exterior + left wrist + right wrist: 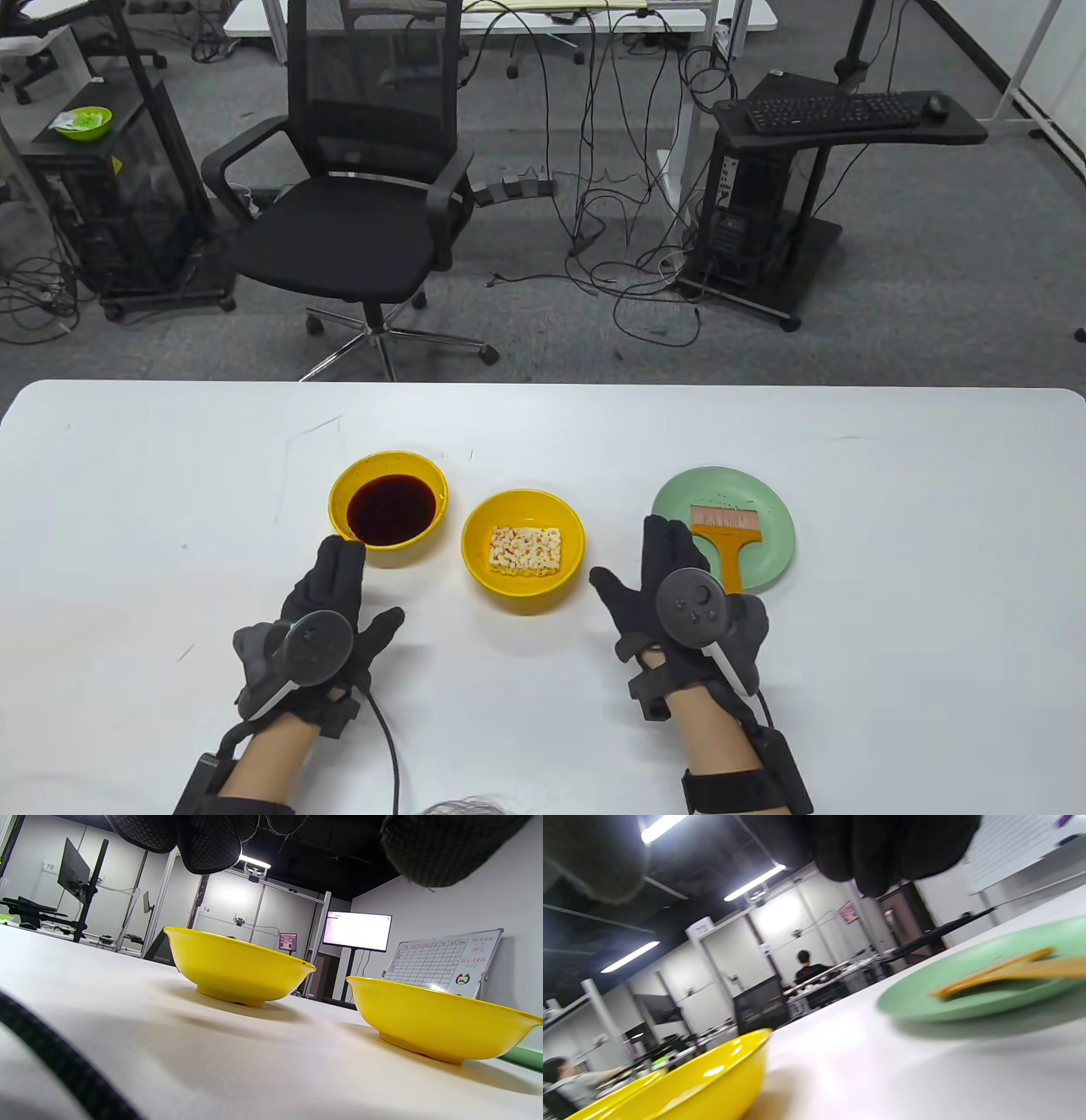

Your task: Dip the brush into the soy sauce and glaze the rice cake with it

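A yellow bowl of dark soy sauce (pixel 390 508) stands left of centre; it also shows in the left wrist view (pixel 237 971). A second yellow bowl (pixel 523 550) holds a pale rice cake (pixel 526 550); its side shows in the left wrist view (pixel 437 1018) and the right wrist view (pixel 704 1082). An orange-handled brush (pixel 724 535) lies on a green plate (pixel 772 543), also in the right wrist view (pixel 1005 974). My left hand (pixel 339 586) lies open on the table, fingertips at the sauce bowl's near rim. My right hand (pixel 662 560) is open and empty, just left of the brush handle.
The white table (pixel 891 637) spreads wide to the right and left of the dishes. Its far edge (pixel 543 384) faces an office chair (pixel 365 195) and cables on the floor. A glove cable (pixel 386 739) trails near the front edge.
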Demonstrator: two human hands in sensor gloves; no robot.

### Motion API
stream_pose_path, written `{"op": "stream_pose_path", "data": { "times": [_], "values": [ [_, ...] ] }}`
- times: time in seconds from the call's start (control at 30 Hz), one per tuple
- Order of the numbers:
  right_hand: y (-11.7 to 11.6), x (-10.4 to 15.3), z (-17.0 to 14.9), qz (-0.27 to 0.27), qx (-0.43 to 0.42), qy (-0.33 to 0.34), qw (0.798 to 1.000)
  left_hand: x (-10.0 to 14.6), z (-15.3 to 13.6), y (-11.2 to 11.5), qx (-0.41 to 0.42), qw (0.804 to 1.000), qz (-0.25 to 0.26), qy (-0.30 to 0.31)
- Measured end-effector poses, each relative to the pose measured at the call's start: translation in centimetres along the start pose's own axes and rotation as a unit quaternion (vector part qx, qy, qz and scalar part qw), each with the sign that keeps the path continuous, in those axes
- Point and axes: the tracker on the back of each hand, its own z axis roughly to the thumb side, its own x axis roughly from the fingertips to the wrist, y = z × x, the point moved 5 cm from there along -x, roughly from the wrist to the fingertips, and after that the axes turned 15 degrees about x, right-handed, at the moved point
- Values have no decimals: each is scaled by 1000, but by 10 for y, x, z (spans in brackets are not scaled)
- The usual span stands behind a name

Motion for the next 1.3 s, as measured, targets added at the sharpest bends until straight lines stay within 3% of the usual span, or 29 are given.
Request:
{"op": "stream_pose_path", "data": {
  "times": [0.2, 0.43, 0.73, 1.0, 1.3],
  "values": [
    [-6, -7, -36, 13, 71, -54, 996, 0, 3, 1, -5, 1000, -5, 5],
    [-31, -10, -61, 93, 149, -96, 980, 0, 4, 2, -2, 1000, -6, 7],
    [-51, -14, -81, 148, 186, -121, 964, 0, 6, 5, -4, 1000, -12, 7],
    [-52, -15, -78, 132, 221, -120, 959, 0, 7, 7, -8, 1000, -17, 7],
    [-38, -15, -69, 49, 212, -102, 971, 0, 7, 7, -6, 1000, -19, 5]
  ]
}}
